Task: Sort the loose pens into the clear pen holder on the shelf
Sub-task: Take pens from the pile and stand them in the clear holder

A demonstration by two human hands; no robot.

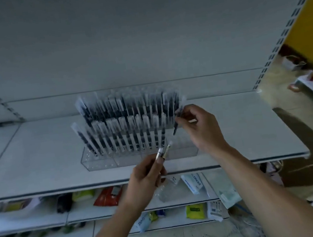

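my right hand (196, 125) pinching one pen (177, 120) tip-down for the holder (137, 158) | left hand (149, 176) gripping spare pens (164, 151) as backup

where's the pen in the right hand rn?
Head view, right of centre: the right hand pinches the pen, tilted, at the right end of the clear pen holder, beside its back row of pens.

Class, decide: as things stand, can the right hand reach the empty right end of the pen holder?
Probably yes. The right hand, pinching a pen, hangs just above the empty right end of the holder, with nothing between. The left hand and its pens sit nearer the camera, off that path.
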